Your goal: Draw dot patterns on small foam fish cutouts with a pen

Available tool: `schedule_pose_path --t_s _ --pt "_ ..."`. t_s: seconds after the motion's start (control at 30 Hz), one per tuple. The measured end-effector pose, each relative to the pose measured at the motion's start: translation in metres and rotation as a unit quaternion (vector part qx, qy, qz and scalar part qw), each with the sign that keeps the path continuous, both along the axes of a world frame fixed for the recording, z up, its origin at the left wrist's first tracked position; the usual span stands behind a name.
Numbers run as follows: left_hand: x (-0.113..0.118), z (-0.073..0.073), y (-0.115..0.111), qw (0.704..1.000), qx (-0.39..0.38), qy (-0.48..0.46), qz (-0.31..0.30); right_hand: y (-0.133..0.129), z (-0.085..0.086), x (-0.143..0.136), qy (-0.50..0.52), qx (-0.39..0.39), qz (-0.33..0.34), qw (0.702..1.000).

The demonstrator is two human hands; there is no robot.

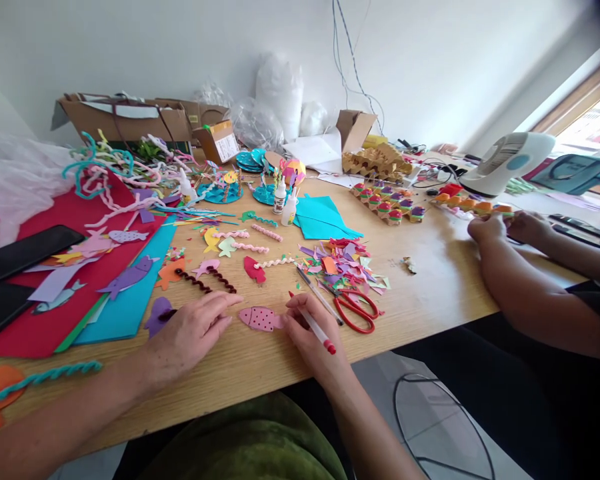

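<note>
A pink paper fish with dark dots [259,319] lies flat on the table in front of me. My right hand [307,330] is closed around a white pen with a red cap end [319,331], its fingertips touching the fish's tail. To the left of the fish, my left hand [197,327] rests with its fingers stretched out, holding nothing. Partly behind that hand is a purple cutout [157,317]. Brown twisted pipe cleaners [222,280] lie just above my left fingers. Further up sits a red fish cutout [254,269] with a pale pipe cleaner.
Red-handled scissors [356,311] and a grey pen [318,293] lie right of my right hand, beside paper scraps [345,260]. Glue bottles [289,208] stand behind. Coloured sheets [125,320] cover the left. At right, another person's hands [490,227] hold a painted egg-carton strip [473,204].
</note>
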State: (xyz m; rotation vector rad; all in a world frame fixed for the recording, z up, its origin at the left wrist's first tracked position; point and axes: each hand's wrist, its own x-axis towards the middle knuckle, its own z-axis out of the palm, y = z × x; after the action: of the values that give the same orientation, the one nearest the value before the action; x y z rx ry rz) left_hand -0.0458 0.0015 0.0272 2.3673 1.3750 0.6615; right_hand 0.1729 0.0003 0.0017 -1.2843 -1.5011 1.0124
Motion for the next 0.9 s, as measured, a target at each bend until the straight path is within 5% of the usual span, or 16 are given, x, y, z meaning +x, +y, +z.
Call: schedule_pose_path --t_s 0.17,0.33,0.57,0.9 --pt "0.007 0.007 0.002 0.985 -0.134 -0.103 0.043 0.002 0.002 -0.001 0.18 -0.065 0.006 0.982" --pt "0.011 0.008 0.003 0.929 -0.265 -0.254 0.037 0.003 0.0 -0.004 0.196 -0.061 -0.001 0.979" --pt "0.016 -0.007 0.012 0.919 -0.284 -0.258 0.089 0.001 -0.007 -0.008 0.137 -0.029 0.006 0.99" --pt "0.007 0.004 0.018 0.919 -0.271 -0.261 0.118 0.001 -0.011 0.007 0.117 0.044 0.002 0.992"
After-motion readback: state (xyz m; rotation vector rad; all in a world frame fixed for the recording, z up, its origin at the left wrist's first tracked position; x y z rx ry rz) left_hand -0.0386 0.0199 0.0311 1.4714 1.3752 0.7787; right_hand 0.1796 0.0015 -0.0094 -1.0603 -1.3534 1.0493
